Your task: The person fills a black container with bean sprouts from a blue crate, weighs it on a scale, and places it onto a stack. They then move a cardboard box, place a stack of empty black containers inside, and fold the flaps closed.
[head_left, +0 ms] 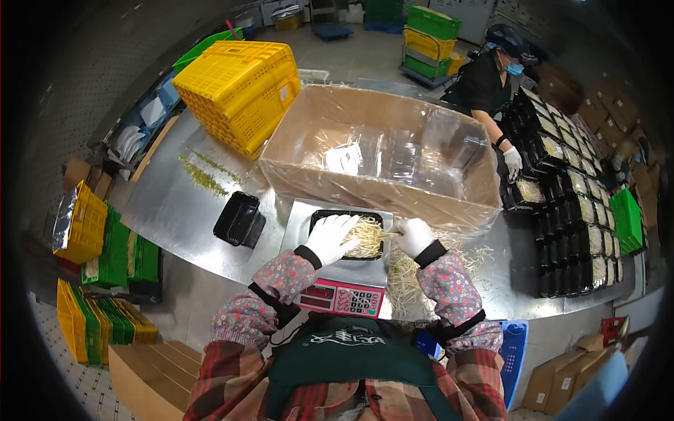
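Observation:
A black plastic tray [314, 223] of bean sprouts [368, 237] sits on the plate of a digital scale [298, 213] with a red keypad panel. My left hand [330, 238], in a white glove, lies over the left part of the tray with fingers stretched flat on the sprouts. At the tray's right edge my right hand [415, 238], also gloved, is closed in a pinch on a few sprouts. Loose bean sprouts [408, 281] are heaped on the metal table below and right of that hand. Empty black trays [237, 219] stand left of the scale.
Behind the scale is a large carton [379, 184] lined with clear plastic. Yellow crates [239, 91] stand at the back left. Stacked packed trays [572, 231] line the right side, where a co-worker's gloved hand [513, 161] touches one. Greenish scraps [202, 175] lie on the table [175, 221].

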`<state>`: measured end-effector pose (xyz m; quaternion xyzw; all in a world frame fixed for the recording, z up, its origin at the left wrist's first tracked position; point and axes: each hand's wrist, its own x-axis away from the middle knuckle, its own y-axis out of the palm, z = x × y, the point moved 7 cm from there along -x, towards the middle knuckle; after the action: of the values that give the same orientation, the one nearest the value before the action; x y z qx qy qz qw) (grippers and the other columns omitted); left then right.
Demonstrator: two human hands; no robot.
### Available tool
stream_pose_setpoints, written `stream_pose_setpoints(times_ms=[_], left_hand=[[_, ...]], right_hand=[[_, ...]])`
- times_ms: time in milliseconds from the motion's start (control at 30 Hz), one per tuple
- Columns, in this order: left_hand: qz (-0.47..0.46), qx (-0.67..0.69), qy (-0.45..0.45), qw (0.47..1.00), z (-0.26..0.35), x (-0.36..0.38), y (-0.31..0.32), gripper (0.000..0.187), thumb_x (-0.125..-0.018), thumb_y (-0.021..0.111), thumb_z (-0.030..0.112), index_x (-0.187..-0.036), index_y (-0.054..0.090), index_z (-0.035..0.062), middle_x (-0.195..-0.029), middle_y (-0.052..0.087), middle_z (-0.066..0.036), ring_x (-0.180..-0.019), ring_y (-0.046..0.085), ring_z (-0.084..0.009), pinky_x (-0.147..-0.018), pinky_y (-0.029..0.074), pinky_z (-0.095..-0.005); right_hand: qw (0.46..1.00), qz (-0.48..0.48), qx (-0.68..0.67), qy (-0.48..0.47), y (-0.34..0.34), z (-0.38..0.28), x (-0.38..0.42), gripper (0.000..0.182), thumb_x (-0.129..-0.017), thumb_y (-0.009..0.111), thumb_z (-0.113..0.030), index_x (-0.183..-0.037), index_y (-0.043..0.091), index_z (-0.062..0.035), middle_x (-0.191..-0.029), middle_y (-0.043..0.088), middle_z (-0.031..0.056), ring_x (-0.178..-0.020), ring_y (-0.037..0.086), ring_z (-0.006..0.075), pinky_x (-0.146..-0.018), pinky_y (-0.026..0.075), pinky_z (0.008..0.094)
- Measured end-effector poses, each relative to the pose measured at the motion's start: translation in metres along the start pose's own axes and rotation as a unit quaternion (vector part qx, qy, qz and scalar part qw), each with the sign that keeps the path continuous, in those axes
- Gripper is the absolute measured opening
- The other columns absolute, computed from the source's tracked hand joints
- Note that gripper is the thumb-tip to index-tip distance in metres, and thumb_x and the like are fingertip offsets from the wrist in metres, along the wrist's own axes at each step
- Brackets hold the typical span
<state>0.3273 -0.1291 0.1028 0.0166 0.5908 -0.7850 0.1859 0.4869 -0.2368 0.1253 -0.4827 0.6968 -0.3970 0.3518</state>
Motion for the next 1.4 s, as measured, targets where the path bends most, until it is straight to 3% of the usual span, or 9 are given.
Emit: stream_pose_setpoints(times_ms=[267,433,533,700,800,967,1100,1233,1400], left_hand=[[0.048,0.168,-0.064,0.983,-0.012,0.008,-0.028,0.09,-0.073,0.075,0.043,-0.142,0.035,0.0023,-0.134,0.047,-0.021,-0.125,0.043,-0.0371,-0.107,0.033,-0.0416],[0.09,0.306,-0.131,0.939,-0.036,0.035,-0.043,0.101,-0.066,0.085,0.026,-0.143,0.028,-0.0055,-0.139,0.041,-0.023,-0.129,0.041,-0.0321,-0.109,0.033,-0.0393],[0.088,0.326,-0.112,0.935,-0.053,0.052,-0.045,0.105,-0.068,0.084,0.02,-0.146,0.019,-0.006,-0.143,0.038,-0.021,-0.133,0.038,-0.0263,-0.11,0.03,-0.034],[-0.002,0.3,-0.135,0.944,-0.046,0.056,-0.078,0.104,-0.066,0.083,0.018,-0.145,0.02,-0.0086,-0.144,0.036,-0.02,-0.137,0.032,-0.0255,-0.112,0.026,-0.0337],[0.072,0.241,-0.095,0.963,-0.036,0.047,-0.081,0.085,-0.065,0.081,0.027,-0.134,0.04,-0.0014,-0.135,0.04,-0.024,-0.132,0.033,-0.0391,-0.111,0.026,-0.0419],[0.041,0.038,-0.008,0.998,-0.005,0.006,-0.032,0.1,-0.067,0.075,0.05,-0.14,0.034,-0.0032,-0.141,0.038,-0.025,-0.134,0.031,-0.043,-0.112,0.024,-0.0497],[-0.002,0.009,0.036,0.999,0.011,-0.009,-0.004,0.049,-0.072,0.063,0.033,-0.11,0.054,0.0026,-0.104,0.057,-0.017,-0.099,0.054,-0.0341,-0.087,0.045,-0.0433],[-0.037,-0.066,0.062,0.995,-0.023,-0.021,0.032,0.047,-0.071,0.063,0.033,-0.107,0.055,0.0042,-0.096,0.055,-0.013,-0.09,0.054,-0.0315,-0.076,0.044,-0.0433],[-0.065,-0.053,0.028,0.996,-0.001,-0.02,0.01,0.066,-0.068,0.074,0.043,-0.117,0.055,0.0026,-0.109,0.056,-0.014,-0.103,0.052,-0.0319,-0.086,0.042,-0.0445]], right_hand=[[0.956,0.13,-0.263,0.029,-0.108,-0.022,-0.004,0.013,-0.08,0.073,-0.007,-0.089,0.071,0.0014,-0.081,0.07,0.0108,-0.071,0.064,0.0125,-0.065,0.051,0.0266],[0.881,0.103,-0.457,-0.063,-0.046,-0.063,-0.025,0.012,-0.081,0.073,-0.008,-0.091,0.071,-0.0014,-0.091,0.071,0.0093,-0.08,0.065,0.0147,-0.069,0.051,0.0278],[0.983,0.019,-0.151,-0.101,0.019,-0.052,-0.028,0.021,-0.077,0.073,-0.015,-0.098,0.072,-0.01,-0.096,0.067,0.013,-0.087,0.064,0.0286,-0.081,0.051,0.0351],[0.982,0.018,-0.164,-0.089,0.016,-0.031,-0.015,0.041,-0.076,0.068,-0.008,-0.117,0.065,-0.0103,-0.11,0.065,0.0119,-0.107,0.057,0.0295,-0.097,0.044,0.0362],[0.982,0.03,-0.174,-0.064,0.0,-0.026,-0.006,0.045,-0.075,0.068,-0.006,-0.12,0.062,-0.0086,-0.118,0.062,0.0132,-0.113,0.055,0.0295,-0.099,0.043,0.0362],[0.977,0.162,-0.125,-0.064,0.021,-0.055,-0.003,0.064,-0.086,0.064,-0.029,-0.137,0.041,0.0029,-0.134,0.049,0.0245,-0.126,0.045,0.0375,-0.107,0.035,0.0426],[0.998,0.042,0.013,0.039,0.089,-0.074,-0.001,0.082,-0.092,0.048,-0.05,-0.143,0.022,0.0097,-0.133,0.045,0.0337,-0.126,0.042,0.0464,-0.107,0.034,0.0461],[0.986,-0.055,-0.1,0.123,0.089,-0.063,-0.016,0.082,-0.093,0.045,-0.051,-0.142,0.022,0.0109,-0.136,0.04,0.0363,-0.127,0.043,0.0437,-0.106,0.035,0.0429],[0.969,0.131,-0.206,-0.048,0.015,-0.045,0.028,0.068,-0.087,0.064,-0.03,-0.142,0.036,-0.0008,-0.14,0.044,0.0214,-0.13,0.043,0.0326,-0.108,0.035,0.0385]])
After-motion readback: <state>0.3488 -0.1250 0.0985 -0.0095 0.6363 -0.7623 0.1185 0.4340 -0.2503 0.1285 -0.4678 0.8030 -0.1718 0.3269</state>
